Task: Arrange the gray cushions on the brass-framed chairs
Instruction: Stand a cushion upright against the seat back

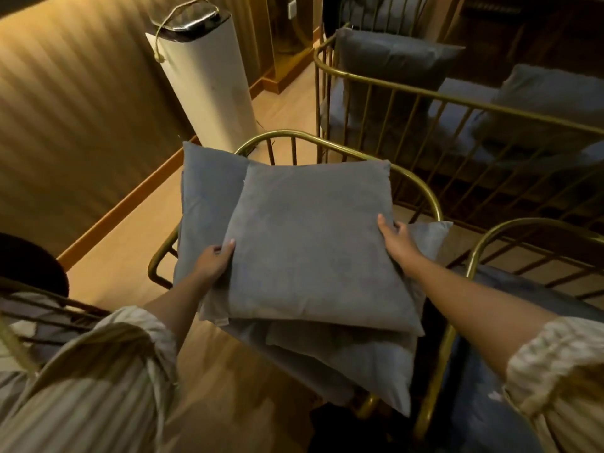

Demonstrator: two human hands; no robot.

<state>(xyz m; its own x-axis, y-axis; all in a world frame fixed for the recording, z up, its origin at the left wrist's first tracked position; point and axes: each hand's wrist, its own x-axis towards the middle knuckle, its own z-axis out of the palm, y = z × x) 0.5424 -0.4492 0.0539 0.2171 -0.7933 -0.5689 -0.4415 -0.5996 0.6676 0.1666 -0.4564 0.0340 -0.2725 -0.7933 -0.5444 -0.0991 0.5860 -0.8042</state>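
Observation:
A square gray cushion (pixel 310 246) lies flat on top of other gray cushions on the brass-framed chair (pixel 421 188) in front of me. My left hand (pixel 215 259) grips its left edge and my right hand (pixel 397 241) grips its right edge. Behind it a second gray cushion (pixel 209 197) leans against the chair's left side. A third cushion (pixel 353 358) lies underneath, hanging over the seat's front. A small corner of another cushion (pixel 431 237) shows past my right hand.
A brass-framed sofa (pixel 457 99) with gray cushions (pixel 392 57) stands at the back right. Another brass chair (pixel 483 246) with a blue-gray seat is close on my right. A tall white cylinder (pixel 209 83) stands by the wall. One more chair frame (pixel 39 308) is at my left.

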